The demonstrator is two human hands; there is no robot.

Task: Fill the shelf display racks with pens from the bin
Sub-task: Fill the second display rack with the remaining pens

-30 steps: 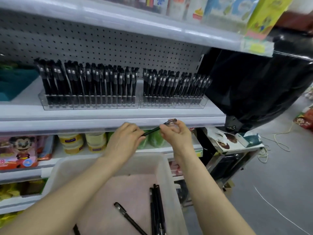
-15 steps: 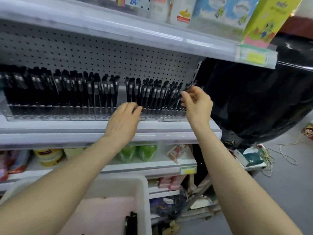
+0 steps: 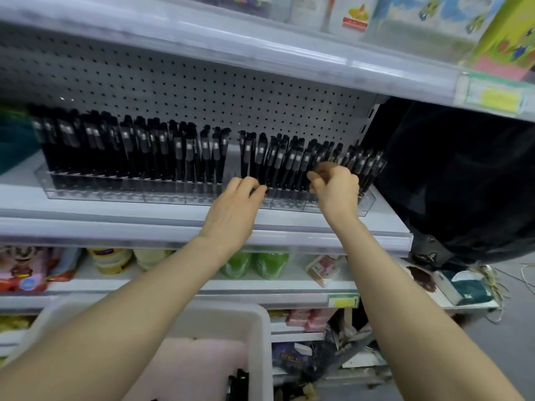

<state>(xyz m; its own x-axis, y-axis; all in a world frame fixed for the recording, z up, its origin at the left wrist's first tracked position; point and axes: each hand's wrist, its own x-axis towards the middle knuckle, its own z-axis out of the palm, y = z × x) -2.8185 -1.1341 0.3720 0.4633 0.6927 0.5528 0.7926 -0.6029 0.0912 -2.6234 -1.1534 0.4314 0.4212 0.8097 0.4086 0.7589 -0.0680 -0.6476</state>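
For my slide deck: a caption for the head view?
Both hands at the right-hand pen rack, bin below.

A grey shelf (image 3: 144,209) with a pegboard back is carrying two clear racks side by side: the left rack (image 3: 121,189) and the right rack (image 3: 292,199), both standing full of upright black pens (image 3: 185,151). Something teal (image 3: 14,146) is sitting at the shelf's far left, too blurred to identify. A narrow gap is showing between the racks.

Bin (image 3: 262,337) cut off; right-hand fingertips (image 3: 317,176) blurred
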